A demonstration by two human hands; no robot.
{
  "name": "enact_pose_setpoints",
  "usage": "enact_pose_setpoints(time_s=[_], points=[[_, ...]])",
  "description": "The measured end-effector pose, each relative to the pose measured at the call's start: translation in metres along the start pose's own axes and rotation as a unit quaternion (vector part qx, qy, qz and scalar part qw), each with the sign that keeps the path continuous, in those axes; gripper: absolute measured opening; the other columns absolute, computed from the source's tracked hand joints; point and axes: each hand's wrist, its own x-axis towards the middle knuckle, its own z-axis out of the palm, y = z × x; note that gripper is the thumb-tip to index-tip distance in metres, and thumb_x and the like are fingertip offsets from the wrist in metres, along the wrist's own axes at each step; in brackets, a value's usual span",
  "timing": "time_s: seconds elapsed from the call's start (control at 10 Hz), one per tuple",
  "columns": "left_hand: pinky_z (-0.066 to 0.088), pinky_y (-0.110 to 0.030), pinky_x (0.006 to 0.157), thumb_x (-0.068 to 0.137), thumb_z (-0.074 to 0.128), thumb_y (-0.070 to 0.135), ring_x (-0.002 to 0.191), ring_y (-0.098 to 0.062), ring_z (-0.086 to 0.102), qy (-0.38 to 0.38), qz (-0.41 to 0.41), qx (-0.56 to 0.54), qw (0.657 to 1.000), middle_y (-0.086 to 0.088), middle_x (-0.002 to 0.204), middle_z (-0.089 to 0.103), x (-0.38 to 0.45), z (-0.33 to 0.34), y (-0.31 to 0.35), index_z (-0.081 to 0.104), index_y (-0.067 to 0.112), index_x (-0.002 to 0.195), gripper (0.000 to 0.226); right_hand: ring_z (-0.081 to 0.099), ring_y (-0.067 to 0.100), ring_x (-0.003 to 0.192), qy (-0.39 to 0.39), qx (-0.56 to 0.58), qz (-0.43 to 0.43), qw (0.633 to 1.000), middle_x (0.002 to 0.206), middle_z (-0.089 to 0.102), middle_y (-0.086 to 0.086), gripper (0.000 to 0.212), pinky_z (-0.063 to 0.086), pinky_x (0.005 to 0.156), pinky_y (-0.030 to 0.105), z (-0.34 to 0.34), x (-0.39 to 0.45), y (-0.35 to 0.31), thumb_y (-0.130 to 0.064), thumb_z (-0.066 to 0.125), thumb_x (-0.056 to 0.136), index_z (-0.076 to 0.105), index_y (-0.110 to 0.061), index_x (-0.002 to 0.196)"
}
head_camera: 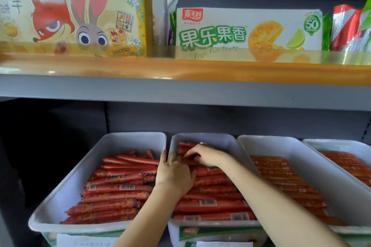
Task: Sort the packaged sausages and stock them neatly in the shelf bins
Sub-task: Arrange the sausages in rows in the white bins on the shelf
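Below, grey shelf (180, 90); both hands in second bin (230, 142): left hand (174, 174) flat on sausages (210, 204), right hand (206, 156) pinching one.

1. One head-worn wide-angle view faces a shelf unit head-on, close in.
2. It looks slightly down into the white bins (96, 168) on the lower shelf.
3. The upper shelf (180, 84) crosses mid-frame, near eye level.

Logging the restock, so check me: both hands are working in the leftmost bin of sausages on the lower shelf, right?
Not the leftmost. The head view shows the left hand and right hand in the second bin from the left, on its sausages. The rest is right: lower shelf.
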Motion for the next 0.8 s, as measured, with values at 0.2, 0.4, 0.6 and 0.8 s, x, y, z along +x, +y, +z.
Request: enact_pose_setpoints(time_s=[0.2, 0.4, 0.6, 0.8], points=[[-0.014, -0.049, 0.113, 0.096, 0.013, 0.057, 0.145, -0.023, -0.012, -0.048, 0.008, 0.027, 0.998, -0.007, 0.158, 0.009, 0.006, 0.005, -0.001, 0.008, 0.015, 0.151, 0.069, 0.036, 0.026, 0.135, -0.127, 0.010, 0.031, 0.991, 0.148, 0.037, 0.007, 0.045, 0.028, 0.111, 0.032, -0.006, 0.004, 0.004, -0.008, 0.038, 0.100, 0.039, -0.020, 0.143], [-0.011, -0.051, 0.114, 0.094, 0.018, 0.061, 0.145, -0.023, -0.011, -0.057, 0.004, 0.012, 0.998, -0.006, 0.159, 0.005, 0.007, 0.005, 0.000, 0.005, 0.018, 0.152, 0.073, 0.045, 0.026, 0.123, -0.131, 0.045, 0.090, 0.986, 0.141, 0.046, 0.010, 0.043, 0.036, 0.099, 0.033, -0.012, 0.003, -0.016, -0.019, 0.041, 0.096, 0.043, -0.018, 0.139], [-0.006, -0.048, 0.115, 0.092, 0.021, 0.064, 0.146, -0.024, -0.008, -0.004, -0.030, -0.054, 0.998, -0.008, 0.158, 0.003, 0.011, 0.007, -0.002, 0.002, 0.010, 0.151, 0.082, 0.037, 0.012, 0.131, -0.031, 0.204, 0.076, 0.976, 0.144, 0.038, -0.007, 0.032, 0.027, 0.108, 0.026, 0.013, 0.006, -0.015, -0.015, 0.037, 0.099, 0.057, -0.009, 0.124], [-0.002, -0.045, 0.117, 0.094, 0.023, 0.058, 0.146, -0.024, 0.007, 0.045, -0.032, -0.099, 0.994, -0.007, 0.154, 0.025, 0.007, 0.003, -0.001, 0.025, 0.011, 0.147, 0.070, 0.057, 0.026, 0.105, 0.095, 0.375, -0.019, 0.922, 0.122, 0.053, 0.025, 0.036, 0.049, 0.076, 0.012, -0.024, -0.023, -0.010, 0.014, 0.031, 0.094, 0.044, 0.016, 0.127]])
